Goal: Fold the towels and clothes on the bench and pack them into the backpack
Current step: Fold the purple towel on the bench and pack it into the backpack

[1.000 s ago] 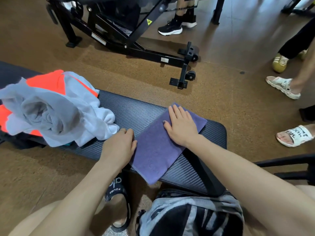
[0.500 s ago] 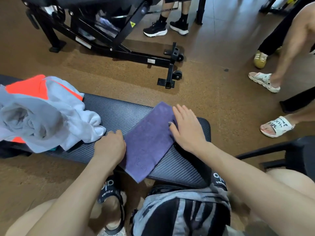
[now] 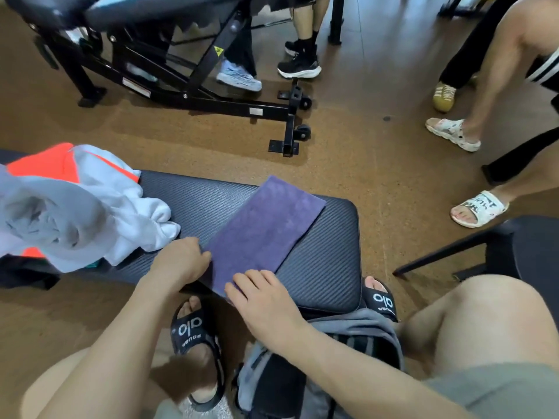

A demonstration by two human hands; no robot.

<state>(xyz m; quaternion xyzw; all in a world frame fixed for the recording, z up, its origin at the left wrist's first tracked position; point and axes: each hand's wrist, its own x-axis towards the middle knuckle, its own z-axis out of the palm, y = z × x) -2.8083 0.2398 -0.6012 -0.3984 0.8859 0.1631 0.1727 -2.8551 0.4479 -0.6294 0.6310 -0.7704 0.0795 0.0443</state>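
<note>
A folded purple towel (image 3: 266, 225) lies diagonally on the right half of the black padded bench (image 3: 326, 255). My left hand (image 3: 178, 261) holds the towel's near left edge with curled fingers. My right hand (image 3: 260, 294) rests on the towel's near corner, fingers fairly straight. A crumpled heap of white, grey and orange clothes (image 3: 69, 204) sits on the bench's left part. The grey and black backpack (image 3: 317, 367) stands on the floor between my knees, just below the bench.
A black exercise machine frame (image 3: 193, 86) stands on the brown floor beyond the bench. Several people's legs and shoes (image 3: 453, 134) are at the far right and back. A black chair (image 3: 514, 252) is at the right.
My right hand slid from the towel's far right edge down to its near corner. The left hand stayed at the near left edge. The camera tilted up a little.
</note>
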